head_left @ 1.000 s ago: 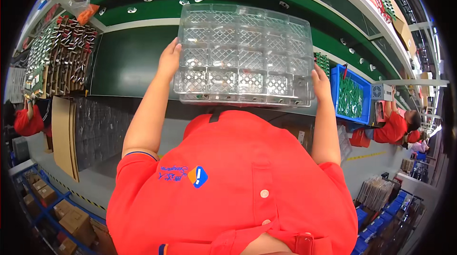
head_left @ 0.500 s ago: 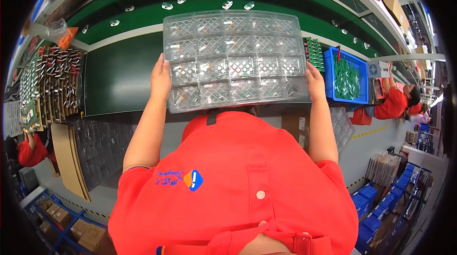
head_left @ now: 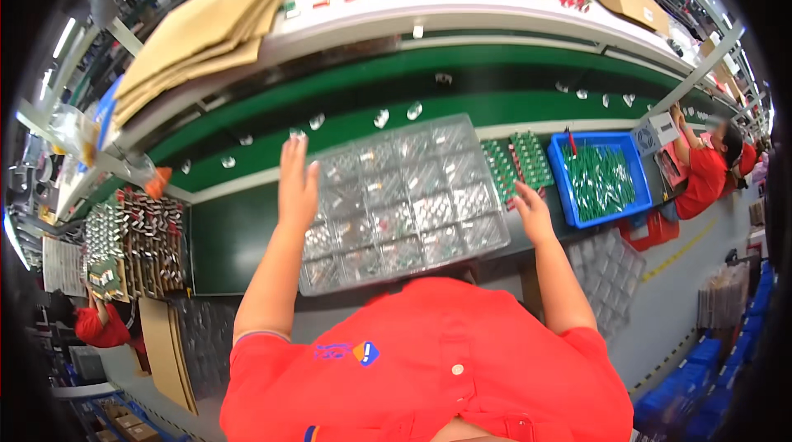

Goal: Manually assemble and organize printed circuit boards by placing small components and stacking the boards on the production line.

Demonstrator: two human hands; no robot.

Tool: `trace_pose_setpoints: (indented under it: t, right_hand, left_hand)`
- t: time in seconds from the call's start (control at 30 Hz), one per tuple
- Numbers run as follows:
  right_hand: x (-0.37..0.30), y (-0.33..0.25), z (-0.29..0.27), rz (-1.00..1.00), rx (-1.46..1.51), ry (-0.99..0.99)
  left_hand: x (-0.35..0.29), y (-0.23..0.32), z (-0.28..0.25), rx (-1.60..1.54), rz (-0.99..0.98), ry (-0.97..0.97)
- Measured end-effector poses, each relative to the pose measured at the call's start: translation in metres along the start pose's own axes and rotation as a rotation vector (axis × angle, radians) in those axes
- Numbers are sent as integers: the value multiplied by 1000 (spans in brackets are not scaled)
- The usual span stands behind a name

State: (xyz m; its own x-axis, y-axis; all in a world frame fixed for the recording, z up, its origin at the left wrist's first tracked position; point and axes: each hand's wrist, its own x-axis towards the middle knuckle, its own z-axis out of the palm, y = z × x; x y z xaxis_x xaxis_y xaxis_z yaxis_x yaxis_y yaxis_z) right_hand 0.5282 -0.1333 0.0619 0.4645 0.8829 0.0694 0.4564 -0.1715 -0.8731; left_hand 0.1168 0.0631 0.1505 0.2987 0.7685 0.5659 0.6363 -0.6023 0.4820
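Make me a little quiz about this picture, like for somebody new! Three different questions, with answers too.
1. Pick one. What lies just right of the clear plastic tray with rectangular compartments?
A) flat brown cardboard sheets
B) green circuit boards with red ends
C) a bright orange bag

2. True or false? The person's left hand is nearer the blue rectangular plastic bin than the person's right hand is.

3. Fill the gap: the long, thin, shiny pieces heaped in the bin are mostly ____.

Key: 1. B; 2. False, the right hand is nearer; 3. green.
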Motion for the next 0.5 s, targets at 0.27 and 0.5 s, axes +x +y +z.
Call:
trace_pose_setpoints:
  t: [0.27,0.5]
  right_hand:
    - [-5,3,-59,-1,-26,-113]
    - [-27,44,-102,73,-90,-71]
  left_hand:
    - [228,97,52,-119,418,262]
    - [324,104,93,66,287,219]
